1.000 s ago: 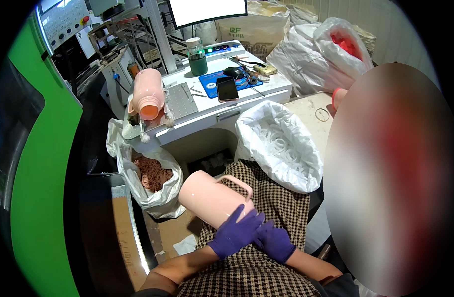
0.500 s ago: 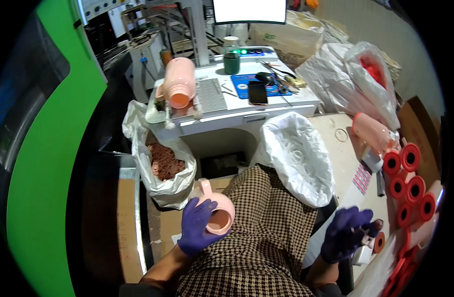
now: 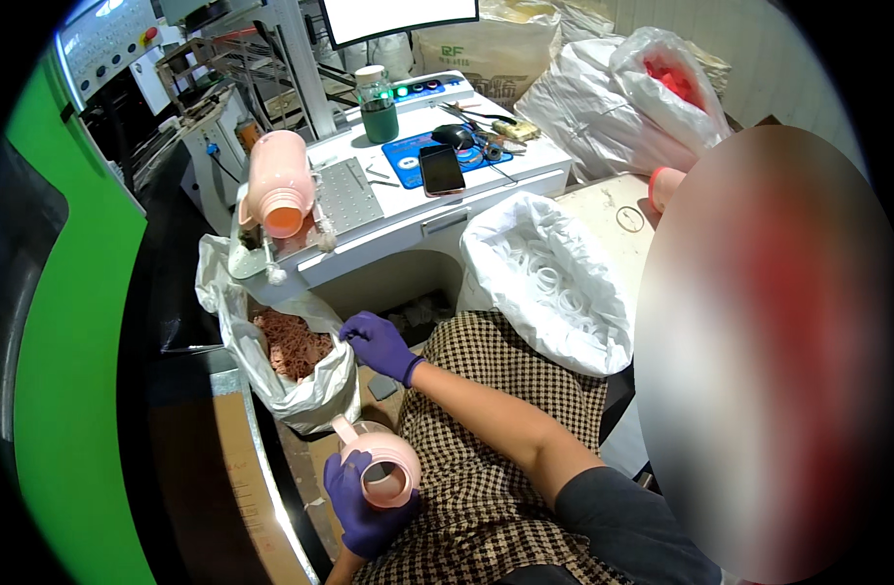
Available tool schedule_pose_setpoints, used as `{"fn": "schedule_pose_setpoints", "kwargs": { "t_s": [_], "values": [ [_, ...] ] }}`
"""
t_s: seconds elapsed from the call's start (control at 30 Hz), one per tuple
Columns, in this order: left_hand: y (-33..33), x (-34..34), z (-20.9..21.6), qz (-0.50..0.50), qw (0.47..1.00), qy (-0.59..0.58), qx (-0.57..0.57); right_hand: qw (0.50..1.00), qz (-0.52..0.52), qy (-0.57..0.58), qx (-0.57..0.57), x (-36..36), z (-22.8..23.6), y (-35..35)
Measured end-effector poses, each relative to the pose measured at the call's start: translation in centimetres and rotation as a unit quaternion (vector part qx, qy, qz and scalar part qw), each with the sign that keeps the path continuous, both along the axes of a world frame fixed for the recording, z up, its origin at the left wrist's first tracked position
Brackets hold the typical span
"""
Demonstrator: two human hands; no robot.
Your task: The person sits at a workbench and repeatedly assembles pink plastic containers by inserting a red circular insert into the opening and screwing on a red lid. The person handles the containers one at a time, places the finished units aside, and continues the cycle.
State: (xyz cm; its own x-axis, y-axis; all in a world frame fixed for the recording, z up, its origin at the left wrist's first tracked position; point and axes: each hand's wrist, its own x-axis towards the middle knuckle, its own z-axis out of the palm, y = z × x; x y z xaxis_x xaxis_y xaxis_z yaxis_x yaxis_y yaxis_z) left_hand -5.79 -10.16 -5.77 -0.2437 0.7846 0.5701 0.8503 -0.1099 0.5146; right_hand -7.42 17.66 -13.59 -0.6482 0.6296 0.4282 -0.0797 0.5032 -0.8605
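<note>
My left hand [image 3: 361,507], in a purple glove, is wrapped round a pink plastic jug [image 3: 396,450] over my lap. The jug's round mouth faces up toward me and its handle points away. My right hand [image 3: 380,348], also gloved in purple, reaches across to the rim of a white sack [image 3: 315,398] of brownish-pink shavings [image 3: 289,343]. Its fingers are bent together; whatever they pinch is too small to make out. Another pink jug [image 3: 279,175] lies on the desk, mouth toward me.
On the white desk [image 3: 344,234] are a phone [image 3: 441,170], a mouse [image 3: 454,136], hand tools and a green-bottomed bottle [image 3: 377,105]. A white bag of clear rings [image 3: 546,281] stands before me. Green machinery [image 3: 71,390] borders the left; the right side is blurred out.
My right hand has swung from the right side across my lap to the shavings sack. The left hand still holds the jug, now lower in view. The view has turned rightward.
</note>
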Motion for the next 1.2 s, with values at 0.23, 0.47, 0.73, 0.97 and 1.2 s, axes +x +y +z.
{"fn": "schedule_pose_setpoints", "kwargs": {
  "t_s": [0.23, 0.47, 0.73, 0.97, 1.2],
  "values": [
    [1.9, -1.2, -2.0, -0.038, 0.999, 0.002, 0.001, 0.823, 0.095, 0.464, -0.315, 16.3, 4.2, -1.9],
    [2.0, -1.0, -3.4, -0.038, 0.997, 0.072, -0.006, 0.837, -0.106, 0.063, -0.534, 22.3, 16.4, -10.7],
    [0.9, -0.6, -2.8, -0.025, 0.996, 0.080, -0.003, 0.939, 0.131, -0.030, 0.317, 6.8, 9.0, -3.7],
    [1.6, -1.0, -3.5, -0.009, 0.998, 0.048, -0.025, 0.906, -0.252, -0.239, 0.243, 23.3, 6.7, 9.2],
    [3.3, -0.7, -3.3, -0.065, 0.997, 0.036, 0.033, 0.763, -0.228, -0.577, 0.181, 33.6, -4.9, 16.4]
  ]
}}
